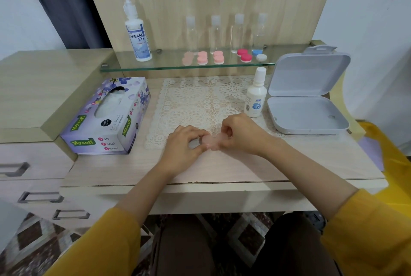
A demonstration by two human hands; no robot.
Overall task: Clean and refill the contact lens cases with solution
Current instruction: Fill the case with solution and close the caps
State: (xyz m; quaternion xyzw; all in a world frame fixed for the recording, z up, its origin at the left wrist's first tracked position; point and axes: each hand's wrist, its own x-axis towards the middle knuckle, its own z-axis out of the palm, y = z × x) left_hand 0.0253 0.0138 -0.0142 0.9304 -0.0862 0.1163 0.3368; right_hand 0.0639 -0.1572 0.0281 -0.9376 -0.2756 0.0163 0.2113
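Pink plastic lens case (213, 142): just above the pale wooden desk (222, 169), at the white lace mat's (189, 98) front edge.
Left hand (184, 142): fingers pinch one end.
Right hand (240, 133): fingers pinch the other end.
Feel: probably light, hard and slippery; best held by its round ends.

Matt wood-grain desk (222, 171) — lace mat (191, 102), glass shelf (169, 62), glossy cardboard tissue box (106, 118).
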